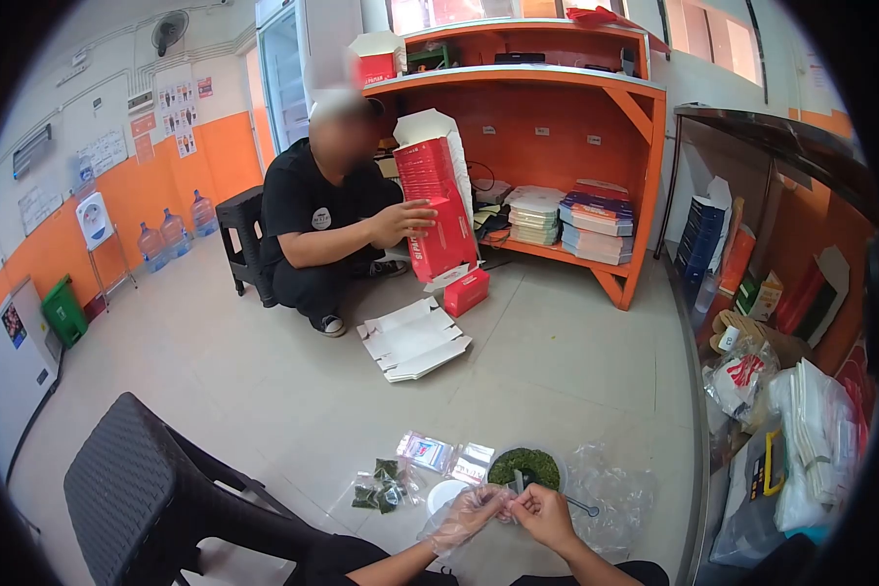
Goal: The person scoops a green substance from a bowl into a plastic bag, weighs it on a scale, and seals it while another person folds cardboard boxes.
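Observation:
My left hand (469,518), in a clear plastic glove, has its fingers pinched together close to my right hand (542,515), which is bare and also closed. Something small and thin is between the fingertips, too small to make out. Just beyond them is a round tub (525,469) of chopped green stuff. A white round lid (446,496) lies by my left hand. Further left, clear bags (385,486) hold dark green pieces. Printed packets (425,451) sit behind the lid. To the right are a spoon-like handle (584,507) and a crumpled clear plastic sheet (615,493).
A person in black crouches ahead, holding red cardboard boxes (438,220). Flattened white cardboard (413,339) lies on the floor. A black stool (127,488) stands at left, an orange shelf (645,186) behind, and a rack with bags and boxes (752,498) at right.

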A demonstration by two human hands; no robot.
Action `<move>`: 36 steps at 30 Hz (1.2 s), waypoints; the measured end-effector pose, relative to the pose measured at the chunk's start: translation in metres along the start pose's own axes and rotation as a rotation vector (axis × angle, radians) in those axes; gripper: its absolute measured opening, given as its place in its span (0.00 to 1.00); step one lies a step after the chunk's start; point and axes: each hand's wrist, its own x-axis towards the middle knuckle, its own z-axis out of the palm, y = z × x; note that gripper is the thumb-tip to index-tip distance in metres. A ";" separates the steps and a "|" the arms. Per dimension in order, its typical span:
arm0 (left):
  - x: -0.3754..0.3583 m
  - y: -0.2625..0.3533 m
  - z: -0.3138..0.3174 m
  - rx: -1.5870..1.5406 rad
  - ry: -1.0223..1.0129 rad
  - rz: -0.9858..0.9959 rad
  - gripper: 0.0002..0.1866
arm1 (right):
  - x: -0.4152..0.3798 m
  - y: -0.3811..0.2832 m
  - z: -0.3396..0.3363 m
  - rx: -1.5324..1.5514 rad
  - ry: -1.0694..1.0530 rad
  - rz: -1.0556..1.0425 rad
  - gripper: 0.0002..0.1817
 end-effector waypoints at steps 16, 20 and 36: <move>-0.005 0.041 0.011 1.032 0.301 0.297 0.11 | -0.002 0.000 0.006 -0.539 0.127 -0.218 0.10; 0.001 0.009 0.003 0.775 0.169 0.476 0.12 | -0.004 -0.001 0.005 -0.465 0.036 -0.238 0.10; 0.000 0.051 -0.021 -0.072 0.048 -0.020 0.06 | 0.019 -0.005 -0.019 0.535 0.134 0.088 0.13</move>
